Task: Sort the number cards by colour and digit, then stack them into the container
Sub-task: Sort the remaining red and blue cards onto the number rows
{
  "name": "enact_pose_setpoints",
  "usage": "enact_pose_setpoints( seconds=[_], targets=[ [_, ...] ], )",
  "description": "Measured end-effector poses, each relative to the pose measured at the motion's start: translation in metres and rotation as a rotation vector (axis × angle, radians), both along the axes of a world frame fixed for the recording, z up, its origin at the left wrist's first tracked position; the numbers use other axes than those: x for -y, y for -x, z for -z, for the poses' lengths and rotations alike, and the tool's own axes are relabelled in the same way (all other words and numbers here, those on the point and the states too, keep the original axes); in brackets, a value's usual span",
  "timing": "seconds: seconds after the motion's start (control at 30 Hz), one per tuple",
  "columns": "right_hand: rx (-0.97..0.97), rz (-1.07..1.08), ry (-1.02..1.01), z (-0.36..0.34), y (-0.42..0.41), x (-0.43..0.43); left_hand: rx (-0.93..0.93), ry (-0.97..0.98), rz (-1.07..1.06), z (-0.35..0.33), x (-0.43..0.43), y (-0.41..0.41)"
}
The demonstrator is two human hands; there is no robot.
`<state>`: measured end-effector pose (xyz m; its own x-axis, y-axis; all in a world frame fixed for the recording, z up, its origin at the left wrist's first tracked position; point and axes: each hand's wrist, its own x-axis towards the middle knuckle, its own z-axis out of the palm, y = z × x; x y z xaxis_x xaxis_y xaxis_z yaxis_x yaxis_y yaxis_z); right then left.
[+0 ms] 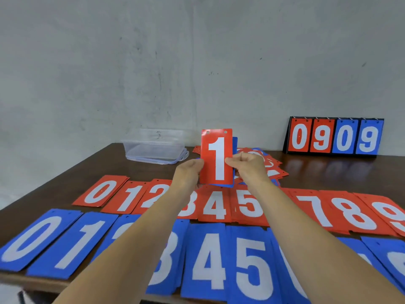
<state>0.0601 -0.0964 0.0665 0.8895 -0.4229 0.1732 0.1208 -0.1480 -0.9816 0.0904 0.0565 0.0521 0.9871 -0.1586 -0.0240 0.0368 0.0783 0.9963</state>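
**Red 1 in hand, sorting not done**

Red 1 card [216,156] is held upright over the table's middle, above the rows. The left hand [189,172] grips its lower left edge; the right hand [247,170] pinches the lower right edge, thumb on the face. At least one blue card [235,143] sits behind it, so it's a small fan, not a single.

Handling, my read: thin plastic sheet, light, stiff-ish, smooth, so stacked faces will probably slide. Pinch by the edges; two punched holes at the top.

- The red row [214,207] reads 0 1 2 3 4 5 … 7 8 9; an arm hides the 6.
- The matching red 1 pile [131,197] is well left of the hands.
- The blue row [210,260] reads 0 1 … 3 4 5; the rest is hidden or cut off.
- A loose heap [271,165] of mixed cards lies just behind the right hand.
- The clear container [153,148] sits far left, no cards visible inside.
- The scoreboard stand [333,137] at far right shows 0 9 0 9.
- No brand is visible.
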Motion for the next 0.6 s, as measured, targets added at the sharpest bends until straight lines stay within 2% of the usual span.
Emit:
enact_pose_setpoints(
  seconds=[0.17,0.47,0.6],
  targets=[
    [0.035,-0.01,0.099,0.008,0.023,-0.038,0.184,-0.152,-0.005,0.003,-0.041,0.025],
    [0.076,0.089,0.333,0.017,0.055,-0.075,0.13,-0.173,-0.075,0.009,-0.131,0.025],
    [0.007,0.113,0.398,0.021,0.062,-0.08,0.096,-0.225,-0.148,0.016,-0.171,0.01]
  ],
)
